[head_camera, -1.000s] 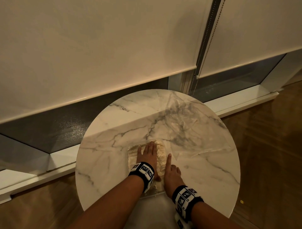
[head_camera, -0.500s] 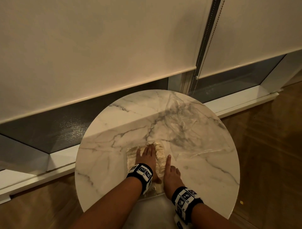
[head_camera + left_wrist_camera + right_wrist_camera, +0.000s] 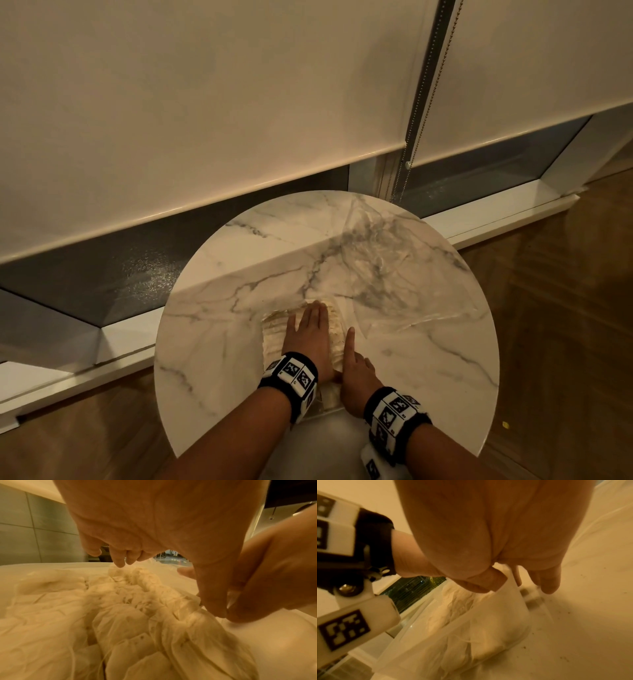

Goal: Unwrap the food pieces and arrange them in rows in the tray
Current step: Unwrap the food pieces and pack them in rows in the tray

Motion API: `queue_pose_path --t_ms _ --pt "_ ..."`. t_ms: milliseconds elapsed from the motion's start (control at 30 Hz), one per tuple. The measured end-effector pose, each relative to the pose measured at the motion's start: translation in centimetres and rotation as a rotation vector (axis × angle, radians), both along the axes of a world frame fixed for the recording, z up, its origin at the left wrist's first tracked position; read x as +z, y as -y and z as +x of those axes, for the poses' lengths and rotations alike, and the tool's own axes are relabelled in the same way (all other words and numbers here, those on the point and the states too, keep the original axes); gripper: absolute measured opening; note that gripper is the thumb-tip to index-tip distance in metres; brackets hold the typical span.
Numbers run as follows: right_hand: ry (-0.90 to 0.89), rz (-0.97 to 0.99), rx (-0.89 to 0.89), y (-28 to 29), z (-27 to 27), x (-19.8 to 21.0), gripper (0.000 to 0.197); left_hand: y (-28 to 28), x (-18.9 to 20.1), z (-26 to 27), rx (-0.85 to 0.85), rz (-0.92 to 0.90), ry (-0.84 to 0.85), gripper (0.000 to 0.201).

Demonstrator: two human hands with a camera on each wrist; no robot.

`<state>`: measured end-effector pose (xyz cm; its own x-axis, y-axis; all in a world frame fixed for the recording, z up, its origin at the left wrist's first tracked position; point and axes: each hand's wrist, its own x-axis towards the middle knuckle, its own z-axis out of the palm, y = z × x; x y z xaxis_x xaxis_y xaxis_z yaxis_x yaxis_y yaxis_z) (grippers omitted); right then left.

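A clear plastic tray sits on the near middle of the round marble table, filled with pale mesh-wrapped food pieces. My left hand lies palm-down over the pieces, and in the left wrist view its fingertips touch the far pieces. My right hand rests against the tray's right side with the index finger stretched along it. In the right wrist view its thumb sits at the tray wall and the other fingers stay outside. Neither hand holds a piece.
A crumpled sheet of clear plastic wrap lies spread over the table's back right. A window sill and lowered blinds stand just behind the table. Wooden floor surrounds it.
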<state>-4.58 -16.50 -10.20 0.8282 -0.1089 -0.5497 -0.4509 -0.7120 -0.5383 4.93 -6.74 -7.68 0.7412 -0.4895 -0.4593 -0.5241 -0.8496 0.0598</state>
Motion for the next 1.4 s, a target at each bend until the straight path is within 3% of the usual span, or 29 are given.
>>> queue_pose_path --t_ms 200,867,1067,1167,1267,1333,1400 --pt "-0.088 0.114 0.052 1.5 -0.1 0.4 0.103 1.0 0.0 -0.1 -0.029 0.032 -0.040 0.141" --pt "-0.127 0.053 0.077 0.9 0.1 1.3 0.112 2.1 -1.8 0.7 0.014 0.122 -0.087 0.132" --pt "-0.105 0.036 0.087 1.3 0.1 0.9 0.110 1.3 -1.3 0.9 0.001 0.042 -0.059 0.136" --pt "-0.027 0.019 0.059 1.8 0.2 1.3 0.096 -0.3 0.2 0.8 0.015 -0.031 -0.007 0.127" --pt "0.258 -0.076 0.004 2.4 0.4 2.0 0.079 -2.9 1.2 0.7 0.031 -0.080 0.094 0.097" --pt "0.446 -0.141 0.102 2.0 0.9 2.5 0.070 -4.8 1.4 0.4 0.041 -0.057 0.107 0.088" --pt "0.491 -0.184 0.258 0.9 1.7 3.0 0.067 -6.1 1.0 0.0 0.030 0.040 0.049 0.097"
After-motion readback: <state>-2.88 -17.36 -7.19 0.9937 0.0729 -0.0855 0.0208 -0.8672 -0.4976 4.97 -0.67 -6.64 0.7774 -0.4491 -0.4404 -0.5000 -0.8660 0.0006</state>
